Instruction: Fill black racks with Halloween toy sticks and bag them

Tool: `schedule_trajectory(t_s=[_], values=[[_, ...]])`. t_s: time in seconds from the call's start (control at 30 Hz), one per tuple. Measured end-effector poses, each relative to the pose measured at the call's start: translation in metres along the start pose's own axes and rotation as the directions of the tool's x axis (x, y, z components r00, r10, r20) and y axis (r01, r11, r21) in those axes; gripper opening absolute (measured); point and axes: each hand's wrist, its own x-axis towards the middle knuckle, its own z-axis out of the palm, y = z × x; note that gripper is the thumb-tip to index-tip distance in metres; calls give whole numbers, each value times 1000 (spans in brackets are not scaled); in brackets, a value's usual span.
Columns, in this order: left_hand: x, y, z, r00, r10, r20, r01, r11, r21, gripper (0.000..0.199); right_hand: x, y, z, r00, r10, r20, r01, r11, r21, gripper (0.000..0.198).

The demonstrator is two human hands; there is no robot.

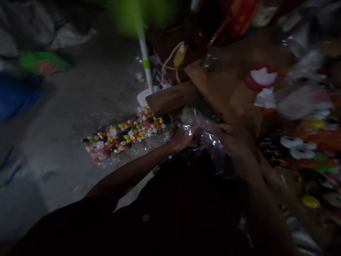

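Observation:
A see-through plastic bag [211, 138] stretches between my two hands, in front of my dark clothing. My left hand [183, 139] is closed on the bag's left side, its fingertips partly behind the shiny film. On the other side my right hand [229, 138] grips the plastic, thumb and fingers pressed together. Dim light and blur hide the exact finger positions, and I cannot make out anything inside the bag. Left of my left hand, plastic packs of small coloured pieces [124, 137] in orange, yellow, white, black and green lie on the floor.
A wooden board [223, 89] and a wooden block [174, 97] are just beyond my hands. A whitish pole [145, 58] stands behind the packs. Coloured pieces and plastic bags [301, 103] cover the right side. A blue bag [18, 96] lies on the grey floor [64, 96] at left.

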Motion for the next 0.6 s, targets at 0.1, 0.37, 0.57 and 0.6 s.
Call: schedule_trajectory(t_s=[0.1,0.37,0.57,0.6], values=[[6,9,21,977,168,132,-187,972,145,46,-7,12,4,988,-51,-144,83,971,223,45],[35,0,53,876,175,449,-378,828,414,30,-32,34,-37,944,-37,-328,65,995,76,62],[67,20,49,860,211,464,-488,606,628,25,-109,52,-89,523,-363,-771,124,927,-353,59],[70,24,51,886,230,403,-451,633,629,25,-123,63,-92,444,-372,-815,34,916,-400,56]])
